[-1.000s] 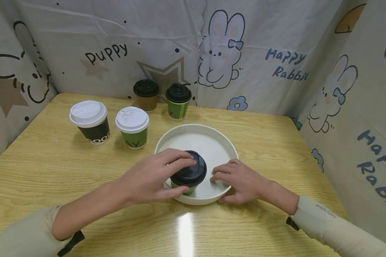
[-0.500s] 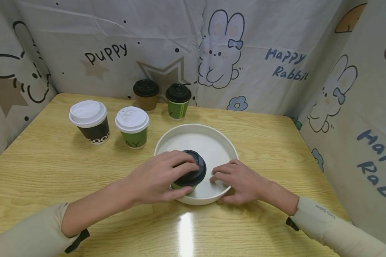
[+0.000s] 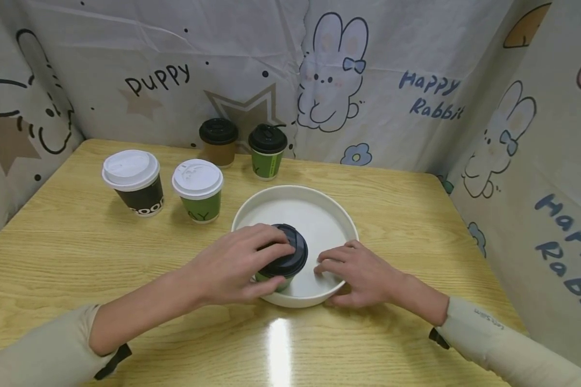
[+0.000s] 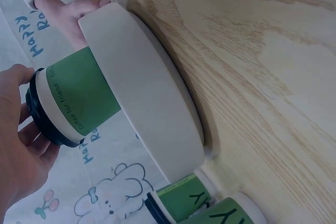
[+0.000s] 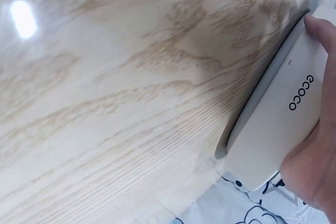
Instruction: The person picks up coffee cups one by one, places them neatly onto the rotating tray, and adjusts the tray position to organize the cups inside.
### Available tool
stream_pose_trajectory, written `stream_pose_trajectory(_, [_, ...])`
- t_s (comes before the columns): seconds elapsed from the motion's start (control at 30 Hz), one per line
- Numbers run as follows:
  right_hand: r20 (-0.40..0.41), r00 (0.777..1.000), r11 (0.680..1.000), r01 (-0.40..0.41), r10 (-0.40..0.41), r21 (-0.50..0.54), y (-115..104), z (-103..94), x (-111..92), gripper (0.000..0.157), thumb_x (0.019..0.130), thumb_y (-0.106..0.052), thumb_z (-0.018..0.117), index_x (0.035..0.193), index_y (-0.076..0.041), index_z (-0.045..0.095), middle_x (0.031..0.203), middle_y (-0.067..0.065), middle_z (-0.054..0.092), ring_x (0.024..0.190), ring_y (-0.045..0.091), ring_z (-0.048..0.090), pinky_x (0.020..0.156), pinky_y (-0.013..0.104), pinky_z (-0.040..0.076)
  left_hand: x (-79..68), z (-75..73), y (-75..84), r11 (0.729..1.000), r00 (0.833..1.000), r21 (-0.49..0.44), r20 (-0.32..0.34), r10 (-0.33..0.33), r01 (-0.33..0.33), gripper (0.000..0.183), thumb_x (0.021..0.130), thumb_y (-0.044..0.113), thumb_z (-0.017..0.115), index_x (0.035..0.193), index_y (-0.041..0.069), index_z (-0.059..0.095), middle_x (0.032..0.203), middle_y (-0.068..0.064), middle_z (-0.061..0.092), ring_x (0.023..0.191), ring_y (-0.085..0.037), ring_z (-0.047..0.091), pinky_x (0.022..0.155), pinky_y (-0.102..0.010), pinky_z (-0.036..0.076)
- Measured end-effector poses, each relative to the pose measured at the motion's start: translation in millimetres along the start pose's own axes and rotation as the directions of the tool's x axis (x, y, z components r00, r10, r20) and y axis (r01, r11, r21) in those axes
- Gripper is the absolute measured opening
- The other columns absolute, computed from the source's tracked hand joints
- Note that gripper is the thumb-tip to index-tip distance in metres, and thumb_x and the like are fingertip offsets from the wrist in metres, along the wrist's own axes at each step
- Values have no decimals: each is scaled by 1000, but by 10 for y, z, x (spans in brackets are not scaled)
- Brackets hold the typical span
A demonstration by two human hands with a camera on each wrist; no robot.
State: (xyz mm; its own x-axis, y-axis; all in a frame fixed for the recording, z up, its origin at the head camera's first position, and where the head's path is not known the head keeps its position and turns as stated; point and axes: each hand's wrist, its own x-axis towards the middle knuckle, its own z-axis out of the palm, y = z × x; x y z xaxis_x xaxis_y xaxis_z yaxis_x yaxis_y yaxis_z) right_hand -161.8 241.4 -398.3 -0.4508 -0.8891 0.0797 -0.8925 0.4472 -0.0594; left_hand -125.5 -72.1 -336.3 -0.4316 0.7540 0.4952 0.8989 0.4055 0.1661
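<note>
My left hand (image 3: 242,263) grips a green paper coffee cup (image 4: 84,92) by its black lid (image 3: 292,258), thumb on the near side and fingers over the top. The cup stands upright within the round white tray (image 3: 314,220), at its front left; the tray wall hides its base in the left wrist view. At the tray's right side, my right hand (image 3: 368,274) holds the rim, fingers inside and thumb outside low on the wall. In the right wrist view, the thumb (image 5: 321,29) lies along the outer wall, which reads "ecoco".
Left of the tray stand a black cup with a white lid (image 3: 137,185) and a green cup with a white lid (image 3: 198,191). Behind are a brown cup (image 3: 219,144) and a green cup (image 3: 267,153), both black-lidded, near the printed cloth (image 3: 382,107).
The left hand and the cup have shifted very slightly left inside the tray. The right hand keeps its place on the rim.
</note>
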Motion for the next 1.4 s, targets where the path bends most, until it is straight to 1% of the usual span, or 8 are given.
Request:
stream_pose_trajectory(0.37, [49, 995, 996, -91, 91, -7, -154, -28, 40, 54, 84, -59, 71, 123, -22, 64, 129, -1, 60, 119, 17, 56, 93, 42, 45, -28, -53, -16, 999, 998, -1, 48, -40, 40, 40, 90, 33, 71, 121, 7, 66, 124, -7, 60, 116, -22, 56, 100, -40, 49])
stream_pose_trajectory(0.6, [67, 990, 993, -121, 121, -14, -262, -31, 78, 54, 86, -60, 68, 123, -21, 62, 127, -1, 60, 117, 17, 56, 90, 43, 47, -36, -90, -62, 999, 996, -5, 77, -43, 43, 39, 90, 29, 68, 121, 6, 65, 125, -8, 59, 116, -23, 56, 101, -41, 48])
stream_pose_trajectory(0.77, [71, 986, 988, -150, 152, -35, -356, -32, 108, 54, 87, -60, 67, 123, -20, 62, 124, -1, 60, 113, 20, 58, 86, 43, 47, -31, -113, -102, 999, 996, -8, 81, -40, 41, 36, 89, 29, 69, 118, 6, 65, 124, -9, 60, 116, -23, 56, 101, -39, 48])
stream_pose_trajectory(0.97, [91, 974, 977, -205, 209, -54, -482, -42, 153, 53, 88, -59, 66, 122, -20, 61, 124, 2, 59, 115, 24, 57, 89, 45, 47, -41, -131, -146, 999, 997, -5, 74, -36, 37, 36, 89, 26, 70, 117, 5, 65, 124, -10, 60, 116, -24, 56, 101, -41, 48])
stream_pose_trajectory(1.07, [90, 972, 975, -213, 218, -59, -534, -37, 178, 53, 89, -59, 64, 122, -18, 61, 123, 3, 59, 114, 25, 56, 90, 45, 48, -50, -142, -176, 999, 996, 0, 79, -41, 41, 36, 89, 26, 70, 117, 5, 65, 124, -10, 60, 116, -24, 56, 101, -41, 48])
stream_pose_trajectory(1.17, [78, 974, 977, -206, 211, -61, -574, -22, 209, 53, 90, -59, 64, 121, -16, 61, 120, 3, 60, 110, 25, 57, 89, 43, 50, -59, -160, -208, 999, 995, -2, 86, -47, 47, 35, 88, 25, 70, 117, 5, 64, 124, -9, 59, 116, -24, 56, 100, -41, 48])
stream_pose_trajectory(1.27, [66, 977, 978, -200, 204, -66, -612, -7, 249, 52, 90, -58, 64, 118, -14, 61, 115, 3, 59, 104, 26, 58, 86, 41, 52, -65, -183, -237, 999, 995, 0, 91, -51, 51, 34, 88, 24, 70, 116, 6, 65, 125, -9, 60, 115, -24, 57, 98, -41, 50])
stream_pose_trajectory(1.4, [53, 975, 975, -210, 214, -73, -676, 3, 312, 50, 91, -57, 64, 114, -12, 61, 108, 4, 57, 96, 27, 58, 73, 38, 55, -69, -214, -272, 998, 994, 3, 93, -58, 58, 32, 86, 22, 70, 114, 7, 65, 124, -7, 60, 114, -23, 58, 95, -40, 52])
